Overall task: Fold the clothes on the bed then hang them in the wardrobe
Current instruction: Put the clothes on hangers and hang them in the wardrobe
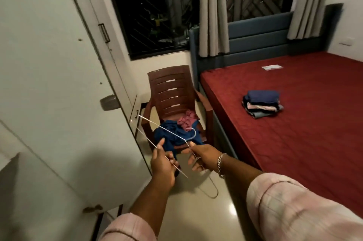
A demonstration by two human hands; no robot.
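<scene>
The person stands between the wardrobe [49, 75] on the left and the bed [294, 123] on the right, both hands stretched forward over the pale floor [196, 217]. The left hand [163, 164] grips a thin wire hanger [149, 138], its fingers [171, 159] curled round the metal rod, which runs up and left toward the edge of the wardrobe door. The right hand [202, 155] holds a second wire hanger [193, 134]: thumb and fingers pinch the wire near the hook, which curves up in front of the chair, while a loop of wire hangs down below the hand toward the floor. How the two hangers cross between the hands is hard to tell. A chain bracelet [221, 164] sits on the right wrist, and both forearms come out of rolled pale pink sleeves [294, 207].

Beyond the hands stands a brown plastic chair [170, 91], against the wall under the dark window [151, 9]. On its seat lies an unfolded heap: a dark blue garment [172, 134] at the near side and a crumpled pink garment [187, 120] behind it.

On the red mattress, well apart from the chair, rests a folded stack of clothes [262, 103], dark blue on top with pink and grey layers beneath. Farther back on the bed lies a small white paper [272, 67]. Grey curtains [213, 11] hang in front of the blue headboard [255, 32].
</scene>
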